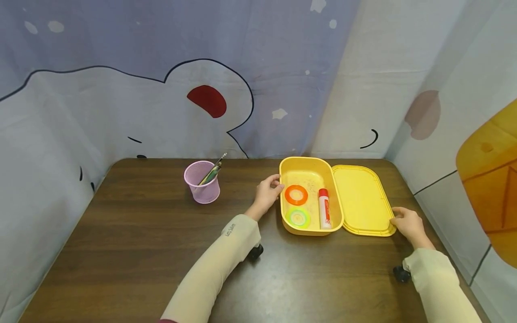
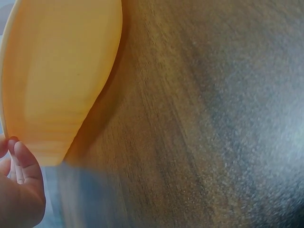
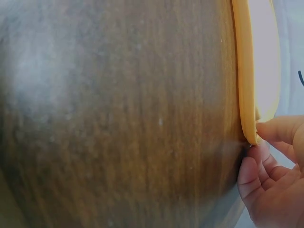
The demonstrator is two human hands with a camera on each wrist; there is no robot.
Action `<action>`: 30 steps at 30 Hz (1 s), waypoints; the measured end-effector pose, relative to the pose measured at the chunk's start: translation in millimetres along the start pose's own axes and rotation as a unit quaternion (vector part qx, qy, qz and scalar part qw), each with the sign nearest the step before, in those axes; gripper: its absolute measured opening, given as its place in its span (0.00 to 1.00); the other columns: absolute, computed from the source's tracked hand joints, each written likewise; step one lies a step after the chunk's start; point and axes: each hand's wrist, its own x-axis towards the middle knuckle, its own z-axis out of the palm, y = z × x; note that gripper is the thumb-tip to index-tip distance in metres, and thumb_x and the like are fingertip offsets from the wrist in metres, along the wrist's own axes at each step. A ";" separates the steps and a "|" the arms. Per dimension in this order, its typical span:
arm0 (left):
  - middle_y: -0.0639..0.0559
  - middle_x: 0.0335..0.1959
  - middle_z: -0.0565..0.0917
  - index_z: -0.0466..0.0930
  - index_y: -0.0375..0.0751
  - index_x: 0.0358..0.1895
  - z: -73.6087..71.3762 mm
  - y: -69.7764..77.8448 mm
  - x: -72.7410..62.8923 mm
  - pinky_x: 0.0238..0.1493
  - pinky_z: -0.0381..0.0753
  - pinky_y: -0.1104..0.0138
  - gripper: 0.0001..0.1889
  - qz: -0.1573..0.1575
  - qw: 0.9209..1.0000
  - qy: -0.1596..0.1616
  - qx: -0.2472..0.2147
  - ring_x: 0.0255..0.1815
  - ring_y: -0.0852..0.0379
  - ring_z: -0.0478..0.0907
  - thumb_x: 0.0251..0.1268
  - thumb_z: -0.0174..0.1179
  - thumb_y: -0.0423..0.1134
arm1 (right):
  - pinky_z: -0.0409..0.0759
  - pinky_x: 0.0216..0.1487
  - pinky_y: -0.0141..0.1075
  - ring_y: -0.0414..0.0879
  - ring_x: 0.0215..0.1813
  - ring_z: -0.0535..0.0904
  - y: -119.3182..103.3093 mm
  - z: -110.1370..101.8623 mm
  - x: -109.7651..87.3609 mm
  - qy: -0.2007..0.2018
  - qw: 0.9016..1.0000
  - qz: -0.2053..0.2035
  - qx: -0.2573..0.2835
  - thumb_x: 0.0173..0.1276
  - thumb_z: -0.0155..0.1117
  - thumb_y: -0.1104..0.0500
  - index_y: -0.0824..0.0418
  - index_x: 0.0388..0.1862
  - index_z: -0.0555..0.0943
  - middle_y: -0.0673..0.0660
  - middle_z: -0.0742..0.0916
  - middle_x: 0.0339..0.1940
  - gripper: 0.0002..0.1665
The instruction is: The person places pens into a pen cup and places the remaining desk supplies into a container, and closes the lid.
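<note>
A yellow plastic box (image 1: 311,164) stands without its lid on the table. Inside it lie an orange tape roll (image 1: 287,196), a yellow-green tape roll (image 1: 288,217) and a glue stick (image 1: 324,207) with a red cap. My left hand (image 1: 266,194) pinches the box's left rim, seen in the left wrist view as curled fingers (image 2: 29,164) at the edge of the box wall. The flat yellow lid (image 1: 359,197) lies against the box's right side. With my right hand (image 1: 409,225) I pinch the lid's near right corner, thumb above and fingers below.
Left of the box stands a lilac mesh pen cup (image 1: 205,193) holding a few pens (image 1: 213,174). The dark wooden table (image 1: 133,251) meets a printed curtain (image 1: 282,67) at its back and sides.
</note>
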 end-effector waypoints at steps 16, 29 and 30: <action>0.43 0.39 0.77 0.70 0.38 0.56 2.2 -2.5 0.3 0.27 0.79 0.71 0.21 0.000 1.000 -0.001 -0.013 0.25 0.59 0.74 0.58 0.56 0.36 | 0.67 0.26 0.36 0.52 0.30 0.75 -1.2 0.6 -0.1 0.009 0.999 0.024 -0.021 0.53 0.54 0.62 0.75 0.52 0.70 0.70 0.82 0.35 0.27; 0.43 0.39 0.77 0.71 0.37 0.56 1.5 -3.0 0.8 0.25 0.78 0.72 0.21 0.002 1.000 0.002 -0.022 0.23 0.60 0.73 0.58 0.56 0.34 | 0.75 0.21 0.31 0.39 0.21 0.74 0.9 0.0 -0.7 -0.023 0.998 0.010 0.056 0.53 0.51 0.68 0.79 0.53 0.66 0.72 0.82 0.32 0.27; 0.43 0.39 0.77 0.71 0.37 0.56 1.4 -3.0 0.9 0.25 0.78 0.71 0.21 0.002 1.000 0.003 -0.021 0.23 0.60 0.73 0.58 0.56 0.35 | 0.74 0.21 0.32 0.40 0.20 0.74 1.1 0.1 -0.7 -0.023 0.998 0.010 0.056 0.53 0.51 0.69 0.80 0.53 0.66 0.72 0.82 0.31 0.27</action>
